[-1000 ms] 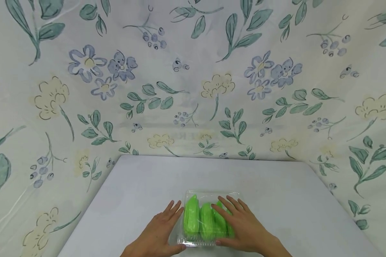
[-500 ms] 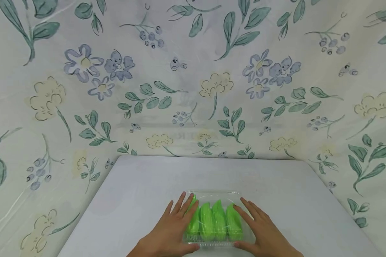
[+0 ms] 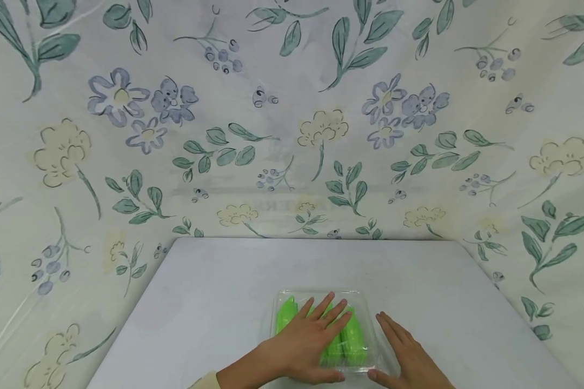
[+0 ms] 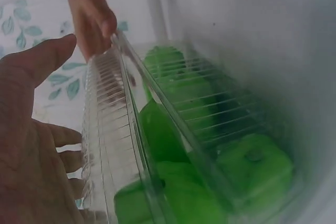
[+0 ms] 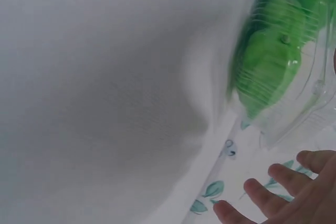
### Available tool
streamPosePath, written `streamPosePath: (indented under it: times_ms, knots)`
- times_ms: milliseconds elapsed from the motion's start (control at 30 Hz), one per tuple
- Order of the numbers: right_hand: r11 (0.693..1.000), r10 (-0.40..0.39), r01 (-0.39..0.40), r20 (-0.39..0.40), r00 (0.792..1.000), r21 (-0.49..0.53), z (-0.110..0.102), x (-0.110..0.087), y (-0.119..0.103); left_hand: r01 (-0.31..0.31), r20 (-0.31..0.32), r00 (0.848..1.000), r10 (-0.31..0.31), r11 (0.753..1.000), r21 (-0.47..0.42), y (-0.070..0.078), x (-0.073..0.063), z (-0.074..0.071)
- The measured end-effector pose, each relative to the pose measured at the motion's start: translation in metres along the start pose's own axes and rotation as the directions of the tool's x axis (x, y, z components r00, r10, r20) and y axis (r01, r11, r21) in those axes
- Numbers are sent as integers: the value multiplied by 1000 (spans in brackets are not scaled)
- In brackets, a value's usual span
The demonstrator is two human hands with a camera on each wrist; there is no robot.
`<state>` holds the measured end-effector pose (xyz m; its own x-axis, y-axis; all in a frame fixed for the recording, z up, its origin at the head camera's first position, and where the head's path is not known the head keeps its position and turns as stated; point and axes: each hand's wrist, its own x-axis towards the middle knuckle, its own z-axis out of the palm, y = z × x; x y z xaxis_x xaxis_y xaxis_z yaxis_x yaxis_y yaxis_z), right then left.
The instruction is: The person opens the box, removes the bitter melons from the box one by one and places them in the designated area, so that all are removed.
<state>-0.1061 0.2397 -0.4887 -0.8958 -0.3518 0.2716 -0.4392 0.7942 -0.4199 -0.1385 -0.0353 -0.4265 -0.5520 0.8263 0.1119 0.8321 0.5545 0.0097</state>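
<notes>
Your L hand [image 3: 311, 339] sits over the box [image 3: 362, 297], R hand [image 3: 411, 356] beside it, both w/ fingers straight, apart. Wrist cams show nubs [image 4: 254, 154] on pods [image 4: 262, 177]; head cam doesn't. Cloth [image 3: 284, 116] lettering [image 3: 274, 206] illegible.

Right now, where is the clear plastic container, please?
In the head view, the clear plastic container sits bottom centre on the white table, under the left hand.

Wht tabletop [image 3: 214, 286], floral backdrop [image 3: 282, 119] behind, pale w/ grn & blu
</notes>
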Motion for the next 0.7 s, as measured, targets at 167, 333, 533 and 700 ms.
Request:
streamPosePath:
  times_ms: [167, 333, 533, 700]
  knots:
    - [999, 32, -33, 29, 999, 13, 6, -4, 3, -12, 51, 999, 9, 998, 62, 3, 22, 6]
    - [997, 43, -45, 30, 999, 57, 13, -8, 4, -29, 93, 995, 22, 997, 77, 8, 44, 14]
    - [993, 48, -51, 31, 998, 105, 20, -10, 3, -16, 128, 992, 4, 995, 94, 12, 59, 20]
    - [983, 93, -105, 84, 992, 148, 20, -10, -1, -15, 123, 992, 4, 996, 89, 12, 61, 21]
